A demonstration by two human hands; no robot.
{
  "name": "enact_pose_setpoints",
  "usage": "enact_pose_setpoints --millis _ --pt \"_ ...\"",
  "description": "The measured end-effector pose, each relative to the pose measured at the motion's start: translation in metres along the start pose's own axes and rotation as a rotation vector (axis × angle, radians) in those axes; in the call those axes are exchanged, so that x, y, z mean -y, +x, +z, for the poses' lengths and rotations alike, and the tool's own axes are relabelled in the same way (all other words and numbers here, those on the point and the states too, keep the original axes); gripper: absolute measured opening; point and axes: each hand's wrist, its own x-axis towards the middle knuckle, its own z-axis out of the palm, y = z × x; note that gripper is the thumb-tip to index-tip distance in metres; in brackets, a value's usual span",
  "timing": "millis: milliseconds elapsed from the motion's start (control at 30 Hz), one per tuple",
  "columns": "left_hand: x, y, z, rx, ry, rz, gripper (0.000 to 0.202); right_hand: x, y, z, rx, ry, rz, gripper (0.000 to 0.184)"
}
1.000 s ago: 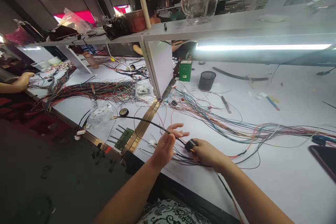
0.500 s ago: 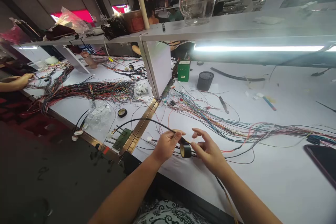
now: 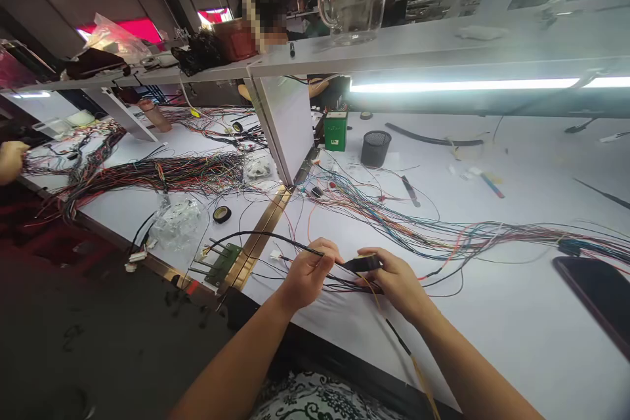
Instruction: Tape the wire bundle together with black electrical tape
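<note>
At the lower centre of the frame, over the white bench (image 3: 492,321), the left hand (image 3: 306,272) is closed round the black cable (image 3: 275,237) and the right hand (image 3: 398,281) pinches the tape roll (image 3: 365,264) just beside it, the hands close together. Half a second ago the roll hung on edge between opened fingers; now it lies flat against the cable, so I'd judge another turn of wrap is on.
</note>
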Motion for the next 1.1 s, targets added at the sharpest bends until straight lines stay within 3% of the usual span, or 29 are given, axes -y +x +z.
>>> enact_pose_setpoints --millis 100,200,367,467,533,600,667,800,867,967,1100 --pt "-0.001 0.008 0.001 0.094 -0.029 0.070 0.037 0.013 0.013 0.000 0.180 -0.054 0.213 0.031" --pt "0.002 0.017 0.005 0.148 -0.001 0.036 0.043 0.025 0.017 0.002 0.223 -0.154 0.193 0.035" --pt "0.013 0.025 0.011 -0.098 0.067 -0.100 0.047 0.021 -0.009 -0.006 0.138 -0.107 -0.165 0.036" --pt "0.016 0.023 0.019 -0.209 -0.056 -0.233 0.053 0.013 -0.022 -0.009 0.122 -0.223 -0.262 0.028" --pt "0.014 0.019 0.025 -0.166 -0.178 -0.333 0.053 0.009 -0.025 -0.008 0.062 -0.246 -0.281 0.024" --pt "0.011 0.014 0.029 -0.029 -0.253 -0.384 0.050 0.006 -0.023 -0.004 0.012 -0.275 -0.326 0.024" --pt "0.008 0.010 0.031 0.050 -0.240 -0.392 0.046 0.001 -0.020 0.001 -0.043 -0.400 -0.447 0.027" --pt "0.012 0.008 0.024 -0.132 -0.212 -0.470 0.045 -0.020 -0.023 0.000 -0.211 -0.805 -0.674 0.047" --pt "0.018 0.008 0.019 -0.190 -0.283 -0.535 0.046 -0.028 -0.031 -0.013 -0.227 -0.907 -0.702 0.056" --pt "0.026 0.006 0.016 -0.173 -0.366 -0.595 0.045 -0.027 -0.045 -0.048 -0.199 -0.947 -0.775 0.053" --pt "0.026 0.002 0.019 -0.136 -0.403 -0.633 0.045 -0.015 -0.044 -0.098 -0.352 -1.060 -0.833 0.040"
